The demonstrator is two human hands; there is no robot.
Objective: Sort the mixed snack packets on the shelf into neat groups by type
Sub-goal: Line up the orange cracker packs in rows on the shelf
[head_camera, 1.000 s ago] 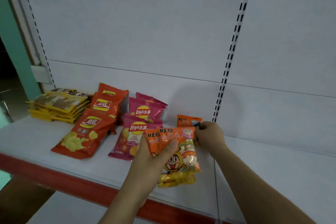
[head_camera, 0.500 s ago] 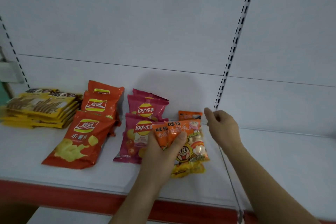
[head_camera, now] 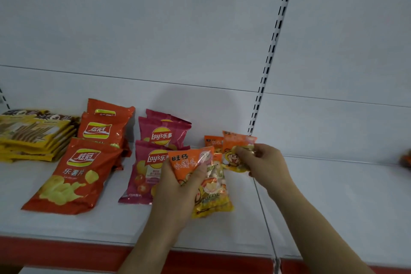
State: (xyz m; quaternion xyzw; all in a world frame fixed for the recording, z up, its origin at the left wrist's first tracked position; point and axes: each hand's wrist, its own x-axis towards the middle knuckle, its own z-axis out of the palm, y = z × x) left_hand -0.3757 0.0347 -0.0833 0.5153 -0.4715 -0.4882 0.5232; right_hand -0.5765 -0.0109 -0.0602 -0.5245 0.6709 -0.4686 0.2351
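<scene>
**Hands on orange packets at the shelf**

Head view: left hand (head_camera: 178,187) curls fingers and thumb round an orange packet (head_camera: 189,162), held over a second packet (head_camera: 213,196) of the same kind whose yellow lower end lies on the white shelf (head_camera: 111,220). Right hand (head_camera: 264,162) pinches another small orange packet (head_camera: 239,151) between thumb and curled fingers, lifted just right of the left hand's packet — the two nearly touch. Behind them a further orange packet (head_camera: 213,142) stands against the back panel (head_camera: 178,29).

Left of the hands lie pink Lay's bags (head_camera: 155,158) in a front-to-back row, partly hidden by the left hand. Beside them, further left, red chip bags (head_camera: 77,173) lie overlapped in the same way, the nearest one flat and largest in view. At the far left edge sits a stack of yellow packets (head_camera: 33,138). A slotted upright (head_camera: 271,51) runs up the panel above the right hand. Something orange shows at the far right edge — too blurred to name.
</scene>
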